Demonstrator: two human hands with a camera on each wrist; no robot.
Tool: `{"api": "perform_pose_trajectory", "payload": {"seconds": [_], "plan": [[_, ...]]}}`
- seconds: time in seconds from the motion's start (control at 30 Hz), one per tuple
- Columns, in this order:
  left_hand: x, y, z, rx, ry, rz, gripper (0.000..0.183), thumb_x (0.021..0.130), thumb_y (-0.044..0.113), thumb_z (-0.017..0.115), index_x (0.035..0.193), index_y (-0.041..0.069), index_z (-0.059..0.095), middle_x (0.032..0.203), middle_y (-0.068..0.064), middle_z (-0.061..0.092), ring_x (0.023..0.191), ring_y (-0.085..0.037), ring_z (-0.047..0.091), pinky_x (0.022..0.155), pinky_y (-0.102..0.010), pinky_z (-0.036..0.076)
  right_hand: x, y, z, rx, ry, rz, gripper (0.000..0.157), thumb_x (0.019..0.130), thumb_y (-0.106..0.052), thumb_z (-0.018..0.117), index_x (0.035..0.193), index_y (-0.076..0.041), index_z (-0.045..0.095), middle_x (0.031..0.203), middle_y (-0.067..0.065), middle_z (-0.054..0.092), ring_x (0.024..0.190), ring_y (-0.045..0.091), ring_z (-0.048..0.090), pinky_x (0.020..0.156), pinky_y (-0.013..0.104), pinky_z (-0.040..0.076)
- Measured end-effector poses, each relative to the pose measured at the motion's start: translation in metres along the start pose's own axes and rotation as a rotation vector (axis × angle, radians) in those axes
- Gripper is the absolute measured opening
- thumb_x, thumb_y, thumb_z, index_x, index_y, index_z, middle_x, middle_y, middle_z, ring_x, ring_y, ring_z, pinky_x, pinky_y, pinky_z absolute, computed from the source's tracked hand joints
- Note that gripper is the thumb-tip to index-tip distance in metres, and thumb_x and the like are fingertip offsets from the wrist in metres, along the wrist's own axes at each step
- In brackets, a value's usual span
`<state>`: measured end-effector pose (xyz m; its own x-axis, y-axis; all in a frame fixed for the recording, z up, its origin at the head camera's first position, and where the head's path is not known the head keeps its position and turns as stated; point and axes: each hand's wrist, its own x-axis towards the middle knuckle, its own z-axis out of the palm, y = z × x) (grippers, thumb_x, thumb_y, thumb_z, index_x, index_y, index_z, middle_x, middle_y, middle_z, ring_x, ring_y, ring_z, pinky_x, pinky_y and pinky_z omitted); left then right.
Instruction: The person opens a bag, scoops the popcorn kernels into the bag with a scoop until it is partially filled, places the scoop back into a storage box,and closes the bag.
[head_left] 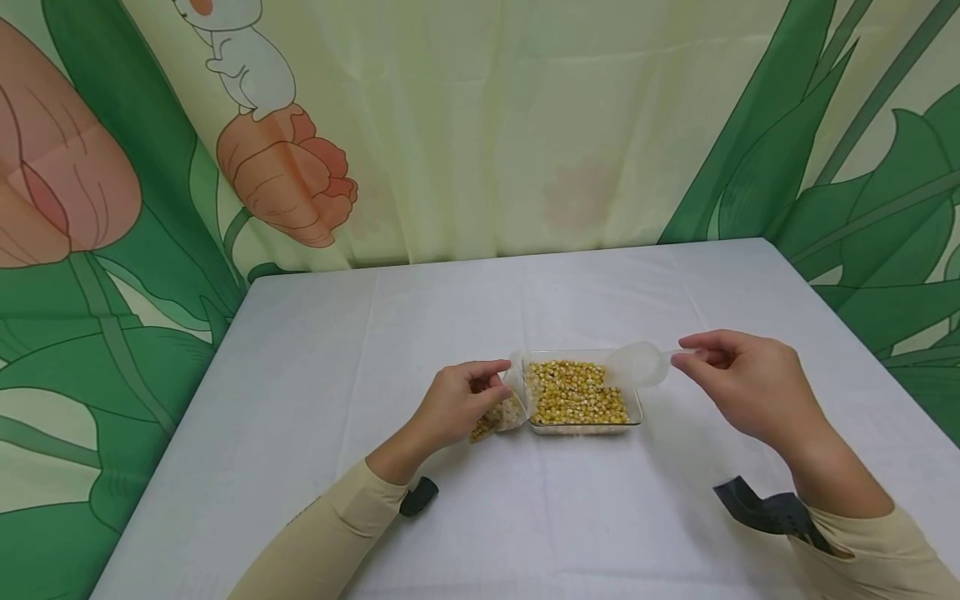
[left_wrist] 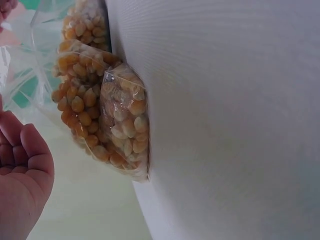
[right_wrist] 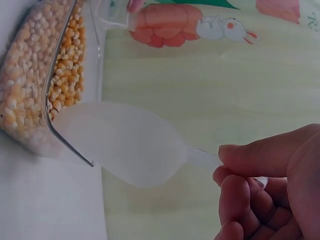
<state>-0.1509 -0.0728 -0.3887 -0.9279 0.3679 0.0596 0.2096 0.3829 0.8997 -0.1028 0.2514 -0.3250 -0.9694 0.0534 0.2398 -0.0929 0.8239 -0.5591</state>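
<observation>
A clear rectangular container (head_left: 585, 430) of yellow corn kernels (head_left: 573, 392) stands on the table. My right hand (head_left: 750, 387) pinches the thin handle of a translucent white scoop (head_left: 641, 365); its bowl overlaps the container's right end. In the right wrist view the scoop (right_wrist: 135, 142) shows its smooth outer side beside the rim, and its inside is hidden. Left of the container my left hand (head_left: 461, 404) holds the upper edge of a clear plastic bag (head_left: 513, 412). Corn kernels fill the bag's lower part, which rests on the table in the left wrist view (left_wrist: 125, 115).
A white cloth covers the table (head_left: 450, 317). Behind it hangs a curtain (head_left: 510, 125) printed with flowers, leaves and a rabbit. Dark straps (head_left: 772, 508) sit at both wrists over beige sleeves (head_left: 330, 533).
</observation>
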Motion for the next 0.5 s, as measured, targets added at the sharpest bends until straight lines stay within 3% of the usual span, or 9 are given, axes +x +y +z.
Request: {"api": "perform_pose_trajectory", "payload": {"seconds": [0.5], "plan": [[0.000, 0.002, 0.000, -0.015, -0.009, -0.013, 0.035, 0.092, 0.007, 0.073, 0.126, -0.001, 0.067, 0.090, 0.000, 0.063, 0.080, -0.013, 0.059, 0.069, -0.022, 0.049, 0.006, 0.003, 0.012, 0.031, -0.059, 0.028, 0.028, 0.095, -0.020, 0.070, 0.110, 0.003, 0.072, 0.084, 0.008, 0.070, 0.074, 0.023, 0.058, 0.051, 0.028, 0.045]]}}
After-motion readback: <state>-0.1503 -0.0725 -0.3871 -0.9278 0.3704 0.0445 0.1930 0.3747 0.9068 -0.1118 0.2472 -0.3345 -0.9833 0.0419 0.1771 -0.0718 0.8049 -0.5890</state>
